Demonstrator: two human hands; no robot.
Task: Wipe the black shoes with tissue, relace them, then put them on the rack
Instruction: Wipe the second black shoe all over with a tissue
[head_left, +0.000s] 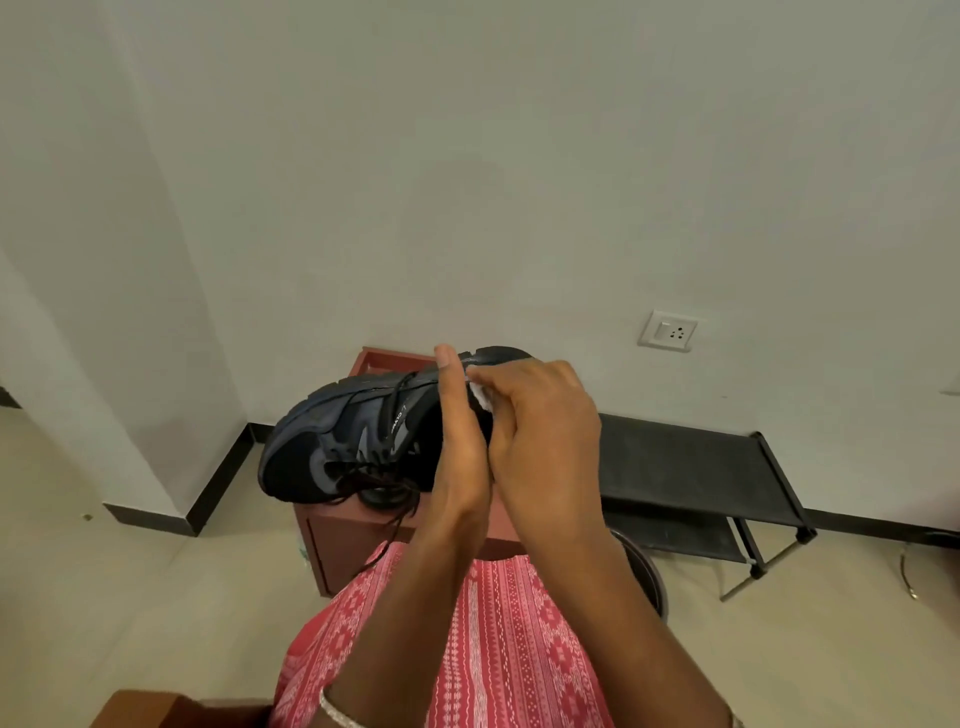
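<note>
A black shoe (337, 441) is held on its side in the air, sole toward the wall, toe at the left, loose laces hanging below. My left hand (460, 447) grips it around the middle, thumb up over the sole edge. My right hand (540, 431) presses a white tissue (480, 396) against the heel part; only a small bit of tissue shows between the fingers. A second dark shoe (384, 496) lies under the held one, mostly hidden. The black fabric rack (691, 467) stands at the right against the wall.
A reddish-brown cabinet (358, 535) stands right below the shoe. A dark round bin (647, 577) sits beside it, under the rack's left end. A wall socket (667, 331) is above the rack. Tiled floor stretches left and right.
</note>
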